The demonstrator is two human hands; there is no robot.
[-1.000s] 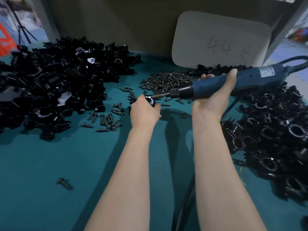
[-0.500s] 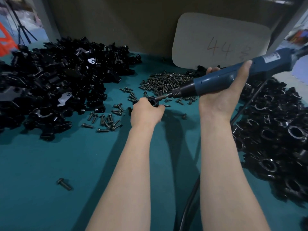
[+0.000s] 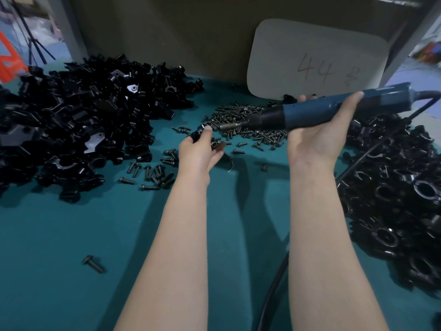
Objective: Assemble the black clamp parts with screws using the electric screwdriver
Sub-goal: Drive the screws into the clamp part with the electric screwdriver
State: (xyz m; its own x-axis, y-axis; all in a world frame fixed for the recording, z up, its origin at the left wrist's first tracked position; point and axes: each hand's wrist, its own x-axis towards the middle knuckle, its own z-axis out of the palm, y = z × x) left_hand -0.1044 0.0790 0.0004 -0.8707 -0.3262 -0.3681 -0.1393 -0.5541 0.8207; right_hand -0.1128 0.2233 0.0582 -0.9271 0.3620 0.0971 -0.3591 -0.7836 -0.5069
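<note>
Teal, matte covering with a felt-like look is seen across the counter (image 3: 59, 235), which is backed by a flat, dull brown wall (image 3: 167, 32). A pale card (image 3: 317, 60) with rounded corners, hand-marked "44", is leaned against that wall.

On the left of the head view, loose clamp parts (image 3: 78, 130) are piled in a tall heap of angular, glossy black pieces, a few of which show pale flat faces. On the right, ring-shaped clamps (image 3: 393, 211), equally shiny and black, with round bores, are heaped. Between the two heaps, toward the back, small dark metal screws (image 3: 243, 120) are mounded. Some loose screws (image 3: 152, 173) are scattered just beside the left heap, and a single flanged screw (image 3: 93, 263) is seen well apart in the foreground.

The electric screwdriver (image 3: 322, 111), a long cylinder with a blue barrel, black collar and thin metal bit, is gripped by the right hand (image 3: 319, 137), palm upward, with thumb and fingers wrapped round the barrel. It is held nearly level above the screws, bit pointed left. A thick black cable (image 3: 269, 295) is seen on the counter beside the right forearm.

A small black clamp part (image 3: 196, 136) is pinched between thumb and fingers of the left hand (image 3: 198, 154), just beside the bit tip. Whether the two touch cannot be told, since that spot is blurred.
</note>
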